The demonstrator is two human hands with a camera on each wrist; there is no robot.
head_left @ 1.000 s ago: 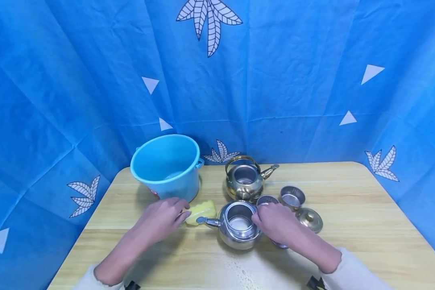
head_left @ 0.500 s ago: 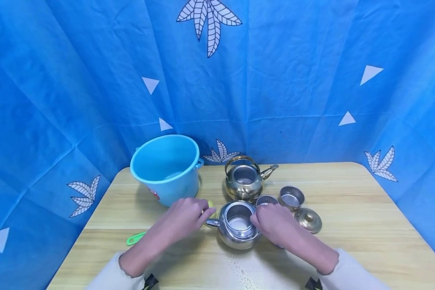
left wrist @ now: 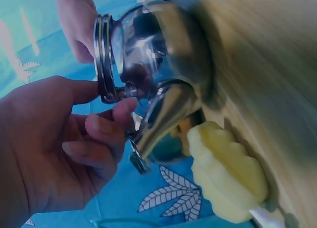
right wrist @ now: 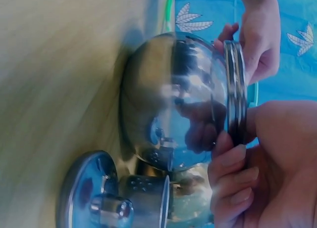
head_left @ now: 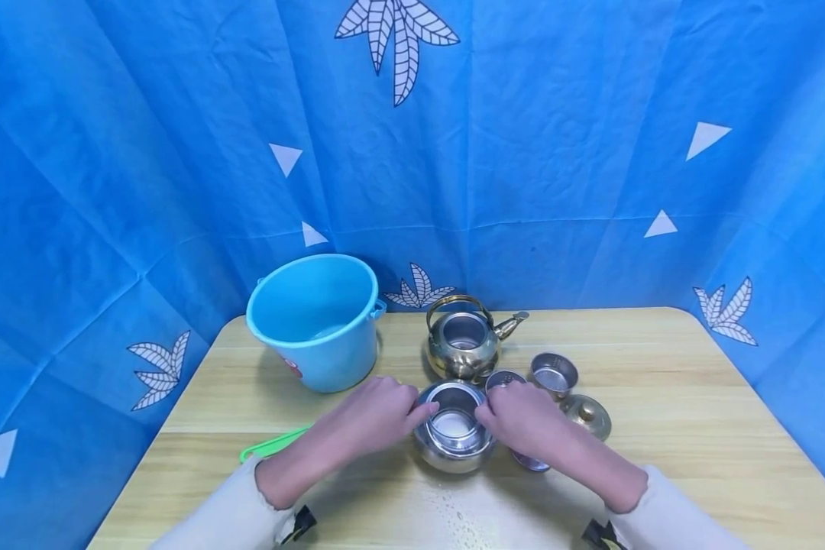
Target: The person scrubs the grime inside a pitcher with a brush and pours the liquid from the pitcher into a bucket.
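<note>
A silver teapot [head_left: 454, 447] without its lid stands on the table between both hands. My left hand [head_left: 385, 412] pinches its rim and folded handle on the spout side, thumb and fingertips on either face. The spout [left wrist: 166, 112] shows below those fingers in the left wrist view. On the opposite side my right hand [head_left: 525, 416] grips the rim and handle with curled fingers [right wrist: 233, 181]. A yellow sponge brush [left wrist: 225, 176] lies beside the teapot; in the head view its sponge is mostly hidden behind my left hand, and its green handle [head_left: 275, 443] sticks out.
Behind stands a gold-coloured teapot [head_left: 464, 347] with its handle raised. A light blue bucket [head_left: 316, 344] is at the back left. To the right are two strainer cups [head_left: 553, 374], a gold-coloured lid [head_left: 587, 416] and a silver lid [right wrist: 89, 193]. Water drops dot the table's front.
My left hand has moved right, from beside the sponge to the teapot's spout side, and now pinches the rim there. The right hand has stayed at the teapot.
</note>
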